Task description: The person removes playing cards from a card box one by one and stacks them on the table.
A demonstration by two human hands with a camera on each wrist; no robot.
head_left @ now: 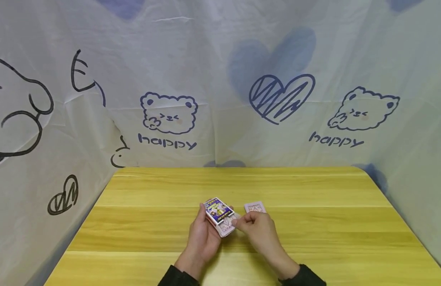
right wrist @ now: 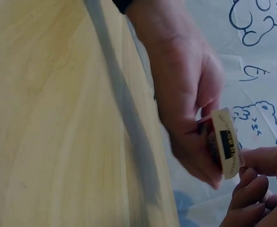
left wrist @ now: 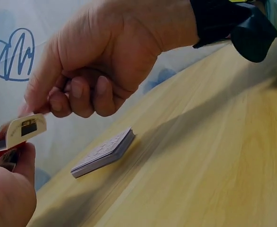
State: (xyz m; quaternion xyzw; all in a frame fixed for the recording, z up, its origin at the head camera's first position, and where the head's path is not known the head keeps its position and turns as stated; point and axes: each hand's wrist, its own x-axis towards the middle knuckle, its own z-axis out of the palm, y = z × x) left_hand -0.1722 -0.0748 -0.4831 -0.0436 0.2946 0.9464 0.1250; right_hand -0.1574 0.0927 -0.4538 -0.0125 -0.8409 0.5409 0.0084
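Observation:
Over the middle of the table, my left hand (head_left: pixel 203 237) holds a playing card box (head_left: pixel 218 210) with a blue-purple printed face. A pale flap (left wrist: pixel 29 130) stands out from its near end. Below the printed face a patterned card back (head_left: pixel 225 228) shows. My right hand (head_left: pixel 261 233) pinches at the box's near right corner with thumb and forefinger, its other fingers curled under, as the left wrist view shows. Just beyond the right hand, a stack of playing cards (head_left: pixel 255 207) lies face down on the table, partly covered by that hand in the head view.
The wooden table (head_left: pixel 141 222) runs back to a white cloth (head_left: pixel 220 131) with drawn bears and hearts. More cloth hangs along both sides. Dark sleeves (head_left: pixel 302 277) reach in from the front edge.

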